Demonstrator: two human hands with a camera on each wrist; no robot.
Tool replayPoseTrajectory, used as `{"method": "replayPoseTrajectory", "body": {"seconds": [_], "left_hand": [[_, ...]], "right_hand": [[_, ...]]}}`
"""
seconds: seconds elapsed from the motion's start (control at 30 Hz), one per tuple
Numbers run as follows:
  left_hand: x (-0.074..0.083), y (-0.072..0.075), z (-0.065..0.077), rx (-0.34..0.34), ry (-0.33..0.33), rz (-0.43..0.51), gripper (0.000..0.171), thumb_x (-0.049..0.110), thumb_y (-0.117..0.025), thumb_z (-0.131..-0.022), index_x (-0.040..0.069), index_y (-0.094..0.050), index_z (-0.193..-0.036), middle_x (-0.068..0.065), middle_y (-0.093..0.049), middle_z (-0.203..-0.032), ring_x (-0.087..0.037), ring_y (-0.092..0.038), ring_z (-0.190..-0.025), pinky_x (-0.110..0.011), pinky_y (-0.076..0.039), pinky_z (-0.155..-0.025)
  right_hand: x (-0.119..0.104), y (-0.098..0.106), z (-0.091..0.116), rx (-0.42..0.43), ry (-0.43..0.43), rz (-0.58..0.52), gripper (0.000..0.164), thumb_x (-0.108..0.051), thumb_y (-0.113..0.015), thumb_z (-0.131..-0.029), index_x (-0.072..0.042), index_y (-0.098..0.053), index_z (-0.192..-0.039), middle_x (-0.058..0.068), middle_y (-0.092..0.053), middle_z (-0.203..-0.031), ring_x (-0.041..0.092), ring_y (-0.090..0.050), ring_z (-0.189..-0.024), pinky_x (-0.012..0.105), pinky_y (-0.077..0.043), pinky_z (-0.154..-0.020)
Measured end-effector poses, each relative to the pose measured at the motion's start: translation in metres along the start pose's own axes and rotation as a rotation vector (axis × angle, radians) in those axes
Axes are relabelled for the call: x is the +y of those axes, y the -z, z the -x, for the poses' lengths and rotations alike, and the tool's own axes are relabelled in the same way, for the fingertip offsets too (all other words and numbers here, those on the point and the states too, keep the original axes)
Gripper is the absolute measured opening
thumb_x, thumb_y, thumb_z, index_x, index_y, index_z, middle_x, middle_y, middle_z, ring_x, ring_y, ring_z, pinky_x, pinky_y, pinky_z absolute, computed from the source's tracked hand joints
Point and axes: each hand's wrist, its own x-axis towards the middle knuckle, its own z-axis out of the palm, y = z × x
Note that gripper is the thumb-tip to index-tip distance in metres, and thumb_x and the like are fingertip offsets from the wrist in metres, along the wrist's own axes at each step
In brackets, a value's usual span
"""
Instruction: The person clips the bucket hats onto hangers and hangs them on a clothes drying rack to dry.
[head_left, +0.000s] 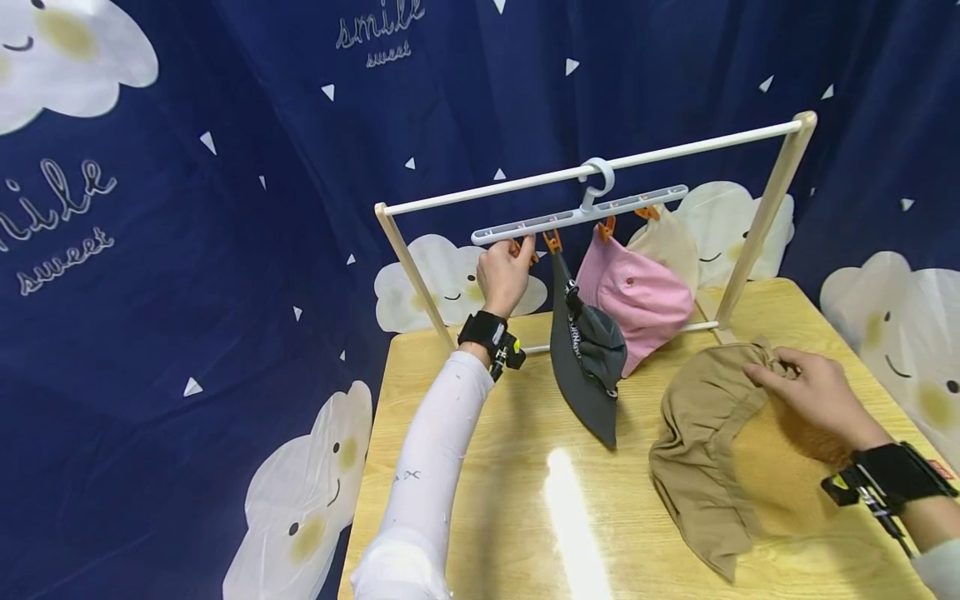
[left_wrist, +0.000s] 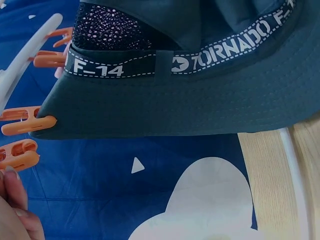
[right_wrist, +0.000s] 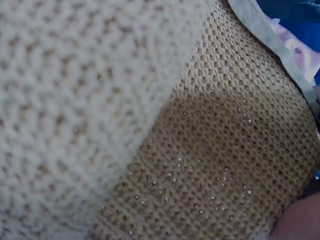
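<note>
At the left end of the white clip hanger (head_left: 517,228), my left hand (head_left: 501,277) pinches an orange clip (left_wrist: 19,156). Beside it, another orange clip (head_left: 552,242) grips the brim of a dark bucket hat (head_left: 600,343) with white "TORNADO" lettering. My right hand (head_left: 817,396) holds a khaki hat (head_left: 697,425) by its upper edge, over the right side of the table. Orange-tan mesh (head_left: 776,479) shows on that hat, and its close weave (right_wrist: 235,135) fills most of the right wrist view. Some right fingertips are hidden by the fabric.
The hanger hooks on the white rail of a wooden-legged rack (head_left: 765,221). A pink hat (head_left: 637,292) and a cream hat (head_left: 675,250) hang from its right half by orange clips. Underneath is a light wood table (head_left: 517,475); a navy curtain (head_left: 247,275) stands behind.
</note>
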Motion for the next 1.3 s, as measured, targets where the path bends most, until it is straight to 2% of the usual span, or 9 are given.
{"method": "replayPoseTrajectory", "body": {"seconds": [0.13,0.4,0.63,0.73,0.8,1.03,1.13,1.3], "left_hand": [[-0.002,-0.001,0.000,-0.006,-0.005,0.003,0.056,0.052,-0.061,-0.102,0.019,-0.052,-0.057,0.004,-0.061,-0.056,-0.017,-0.055,-0.053,-0.032,-0.033,-0.052],[0.004,-0.001,0.000,-0.039,0.009,0.027,0.051,0.048,-0.061,-0.102,0.020,-0.057,-0.059,0.007,-0.066,-0.061,-0.015,-0.058,-0.056,-0.031,-0.037,-0.053],[0.006,0.002,-0.002,-0.030,0.011,0.026,0.049,0.044,-0.061,-0.102,0.020,-0.058,-0.060,0.007,-0.066,-0.060,-0.015,-0.058,-0.057,-0.031,-0.038,-0.054],[0.007,0.003,-0.003,-0.024,0.011,0.026,0.048,0.042,-0.061,-0.102,0.020,-0.057,-0.059,0.009,-0.067,-0.060,-0.014,-0.058,-0.056,-0.030,-0.038,-0.054],[0.007,0.005,-0.004,-0.021,0.013,0.027,0.048,0.040,-0.061,-0.101,0.020,-0.054,-0.058,0.009,-0.064,-0.058,-0.013,-0.056,-0.054,-0.030,-0.036,-0.053],[0.017,0.003,-0.005,-0.029,0.017,0.050,0.047,0.034,-0.062,-0.100,0.019,-0.043,-0.059,0.006,-0.043,-0.052,-0.016,-0.044,-0.050,-0.028,-0.028,-0.052],[0.017,0.006,-0.005,-0.031,0.032,0.053,0.045,0.033,-0.060,-0.100,0.018,-0.043,-0.060,0.006,-0.041,-0.053,-0.016,-0.043,-0.050,-0.028,-0.027,-0.052],[0.018,0.008,-0.004,-0.025,0.042,0.050,0.042,0.030,-0.060,-0.098,0.018,-0.044,-0.061,0.006,-0.042,-0.053,-0.016,-0.044,-0.051,-0.028,-0.027,-0.052]], "right_hand": [[-0.016,-0.001,-0.001,0.019,0.008,0.008,0.033,-0.023,-0.079,-0.093,-0.016,-0.053,-0.075,-0.005,-0.036,-0.063,0.008,-0.040,-0.061,0.025,-0.030,-0.058],[-0.057,0.000,-0.008,0.021,0.111,0.027,0.027,-0.022,-0.078,-0.093,-0.020,-0.057,-0.076,-0.010,-0.039,-0.061,0.007,-0.042,-0.061,0.025,-0.031,-0.057],[-0.098,-0.010,-0.017,0.060,0.159,0.017,0.014,-0.020,-0.079,-0.091,-0.018,-0.067,-0.086,-0.011,-0.044,-0.060,0.007,-0.043,-0.060,0.027,-0.031,-0.056],[-0.116,-0.016,-0.020,0.095,0.194,0.029,0.019,-0.019,-0.079,-0.090,-0.015,-0.063,-0.081,-0.010,-0.040,-0.058,0.009,-0.040,-0.057,0.030,-0.030,-0.054],[-0.127,-0.019,-0.023,0.110,0.210,0.040,0.022,-0.020,-0.079,-0.089,-0.015,-0.060,-0.078,-0.010,-0.038,-0.059,0.010,-0.039,-0.056,0.031,-0.030,-0.054],[-0.158,-0.018,-0.022,0.134,0.239,0.034,0.012,-0.020,-0.079,-0.089,-0.011,-0.070,-0.089,-0.011,-0.040,-0.055,0.011,-0.041,-0.054,0.032,-0.033,-0.053],[-0.171,-0.015,-0.021,0.141,0.255,0.023,0.015,-0.020,-0.080,-0.088,-0.015,-0.066,-0.082,-0.011,-0.040,-0.056,0.010,-0.041,-0.054,0.030,-0.032,-0.052],[-0.188,-0.013,-0.021,0.158,0.273,-0.008,0.015,-0.018,-0.081,-0.087,-0.016,-0.067,-0.081,-0.009,-0.043,-0.057,0.008,-0.040,-0.053,0.026,-0.031,-0.051]]}}
